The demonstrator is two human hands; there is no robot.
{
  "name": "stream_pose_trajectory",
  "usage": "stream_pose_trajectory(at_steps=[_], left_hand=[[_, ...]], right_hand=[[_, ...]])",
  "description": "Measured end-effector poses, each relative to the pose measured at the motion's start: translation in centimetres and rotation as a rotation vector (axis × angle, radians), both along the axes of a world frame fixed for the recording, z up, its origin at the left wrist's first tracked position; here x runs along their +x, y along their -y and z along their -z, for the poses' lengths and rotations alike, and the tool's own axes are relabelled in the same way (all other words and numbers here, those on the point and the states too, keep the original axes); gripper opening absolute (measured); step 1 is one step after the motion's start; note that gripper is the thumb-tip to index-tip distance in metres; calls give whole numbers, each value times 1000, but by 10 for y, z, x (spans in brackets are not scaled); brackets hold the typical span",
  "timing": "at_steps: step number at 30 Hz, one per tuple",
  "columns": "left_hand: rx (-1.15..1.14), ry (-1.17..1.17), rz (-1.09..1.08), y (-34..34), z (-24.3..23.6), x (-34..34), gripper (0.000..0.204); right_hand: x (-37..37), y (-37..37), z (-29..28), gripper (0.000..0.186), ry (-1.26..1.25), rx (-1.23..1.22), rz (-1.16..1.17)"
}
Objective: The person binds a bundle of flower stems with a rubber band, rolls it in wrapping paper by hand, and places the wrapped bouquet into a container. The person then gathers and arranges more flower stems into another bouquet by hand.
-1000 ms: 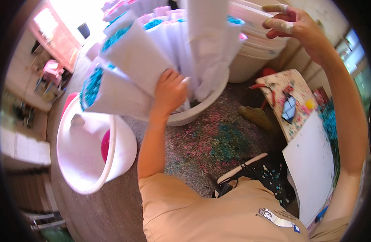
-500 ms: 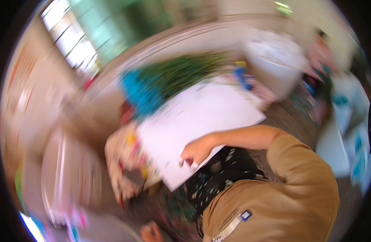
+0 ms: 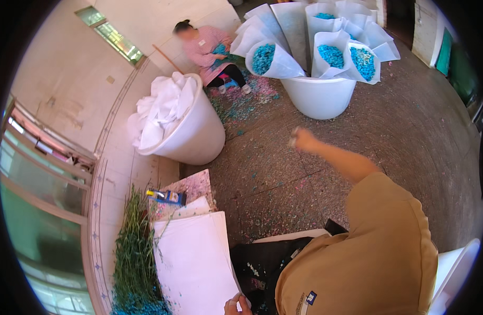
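At far left we have green stems [image 3: 132, 247] with blue tips; beside them, smooth white sheets [image 3: 191, 257] lie stacked on a speckled table [image 3: 200, 185]. Our left hand [image 3: 237, 305] bends at their lower right edge, whether pinching we cannot tell. Our blurred right hand [image 3: 306, 140] reaches above the floor [image 3: 262, 173], its grip unclear.

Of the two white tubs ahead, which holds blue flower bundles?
The upper-right tub: wrapped blue flower bundles fan out above its rim; the left tub holds crumpled white sheets.
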State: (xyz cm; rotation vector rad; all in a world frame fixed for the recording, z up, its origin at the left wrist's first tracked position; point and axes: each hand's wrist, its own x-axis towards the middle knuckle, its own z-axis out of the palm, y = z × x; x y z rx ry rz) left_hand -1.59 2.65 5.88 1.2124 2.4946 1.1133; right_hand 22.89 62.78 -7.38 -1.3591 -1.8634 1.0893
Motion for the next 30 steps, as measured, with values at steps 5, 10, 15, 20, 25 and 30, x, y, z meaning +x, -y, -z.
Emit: stream_pose_trajectory(at_steps=[5,10,15,20,25,30], left_hand=[[172,221,33,-15,54,-13,17],[-166,51,142,-38,15,12,33],[-39,244,-3,-12,25,19,33],[-52,356,-120,0,11,19,37],[75,336,-18,-50,-19,21,43],[167,274,229,-136,-43,-3,67]], right_hand=[[129,-97,-97,74,14,342,701],[190,-185,-94,56,369,467,695],[165,-222,-151,39,150,651,724],[77,-153,-314,30,-127,1359,543],[-26,5,-456,24,-379,1466,-45],[-101,171,-528,19,-348,1758,-753]])
